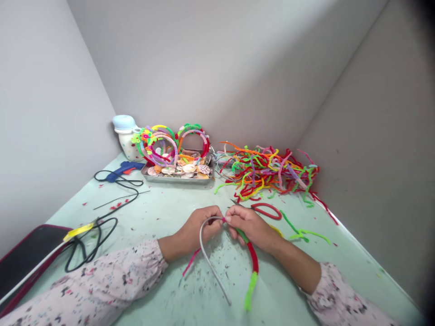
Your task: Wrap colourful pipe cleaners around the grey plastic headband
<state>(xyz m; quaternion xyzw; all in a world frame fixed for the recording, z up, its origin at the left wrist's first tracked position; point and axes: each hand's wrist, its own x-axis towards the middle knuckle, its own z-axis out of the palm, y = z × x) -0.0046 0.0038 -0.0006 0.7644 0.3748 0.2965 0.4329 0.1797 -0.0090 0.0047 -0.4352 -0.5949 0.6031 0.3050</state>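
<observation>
Between my two hands is a curved headband (pixel 212 268). One half is bare grey; the other is wrapped in green, red and light-green pipe cleaner. My right hand (pixel 249 222) pinches the band near its top, where a bit of pink wrapping shows at the fingertips. My left hand (pixel 205 227) is closed beside it, with a pink pipe cleaner (pixel 191 262) in its fingers whose tail hangs out below. The inner fingers of both hands are partly hidden. Just beyond my right hand lie red-handled scissors (pixel 267 211), their blades partly visible.
Behind stands a metal tray (pixel 176 179) with shells and several wrapped headbands. A pipe-cleaner heap (pixel 272 172) lies at back right, loose green pieces (pixel 301 233) nearer. At left are a blue glue gun (pixel 124 170), black cords, a lidded white cup (pixel 128 140) and a dark flat device (pixel 30 246).
</observation>
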